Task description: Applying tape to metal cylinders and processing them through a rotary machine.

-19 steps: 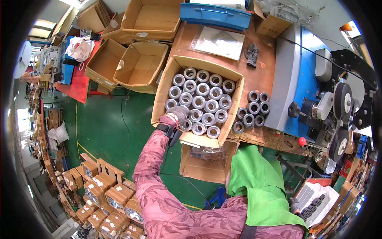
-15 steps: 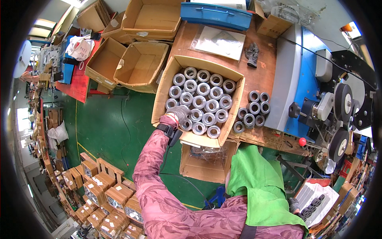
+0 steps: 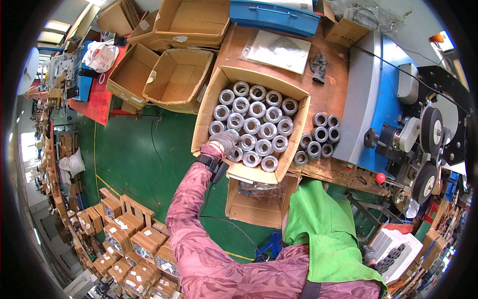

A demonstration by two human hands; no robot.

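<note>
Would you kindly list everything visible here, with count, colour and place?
Cardboard box: one, brown, on the wooden bench, full of rolls.
Rolls in box: roughly twenty, grey-silver, upright.
Loose rolls: about eight, dark grey, right of the box.
Empty cartons: several, brown, upper left.
Blue crate: one, top.
Machine: blue and grey, right.
Green cloth: one, below the bench.
Left hand: grey glove, on rolls at the box's near-left corner.
Right hand: not visible.

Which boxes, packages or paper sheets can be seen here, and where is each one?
Open brown carton: on the wooden bench, full of grey rolls, left hand inside.
Two empty brown cartons: left, on the floor.
Blue flat crate: top of bench.
Clear-sleeved white sheet: behind the carton.
</note>
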